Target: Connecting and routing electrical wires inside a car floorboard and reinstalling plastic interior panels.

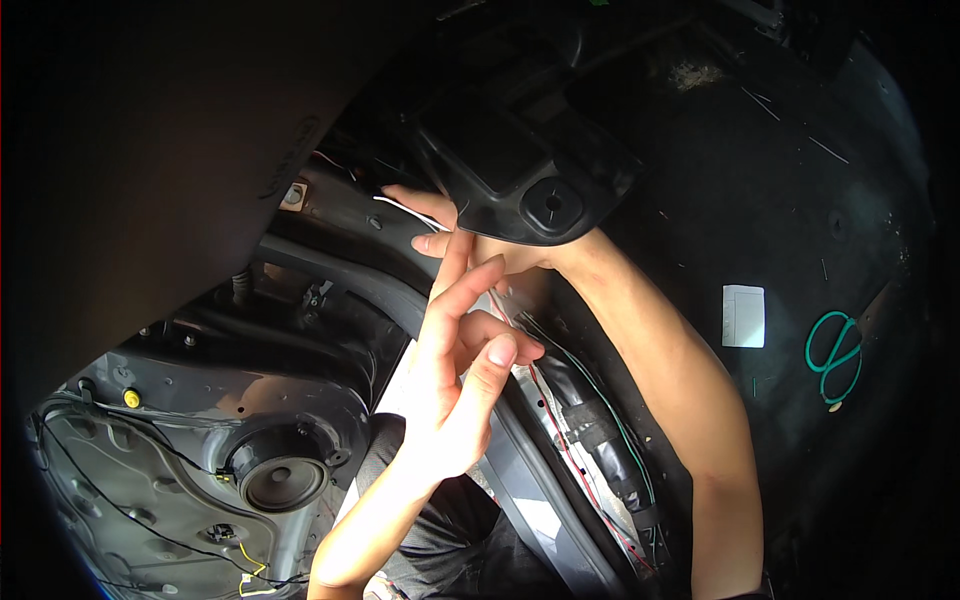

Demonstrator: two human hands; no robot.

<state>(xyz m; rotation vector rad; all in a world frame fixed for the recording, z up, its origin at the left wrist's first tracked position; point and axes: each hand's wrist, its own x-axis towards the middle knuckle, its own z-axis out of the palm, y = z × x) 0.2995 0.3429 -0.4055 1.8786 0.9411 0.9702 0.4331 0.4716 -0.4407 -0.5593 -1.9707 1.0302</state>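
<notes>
My left hand (450,380) is raised in the middle with its fingers loosely bent and apart, and nothing shows in it. Behind its fingertips runs a thin red wire (535,385). My right hand (505,252) reaches left below a black plastic trim piece (470,150), which covers part of it. Between its thumb and a stretched finger comes a thin white strip (405,209), which looks like a cable tie. The grip itself is partly hidden. Along the door sill lies a black-taped wiring bundle (600,430) with a green wire beside it.
An opened car door with a round speaker (285,482) and a yellow plug (132,398) stands at the left. On the dark floor to the right lie green-handled scissors (835,355), a white card (743,316) and thin white scraps (828,150). A large dark panel overhangs the upper left.
</notes>
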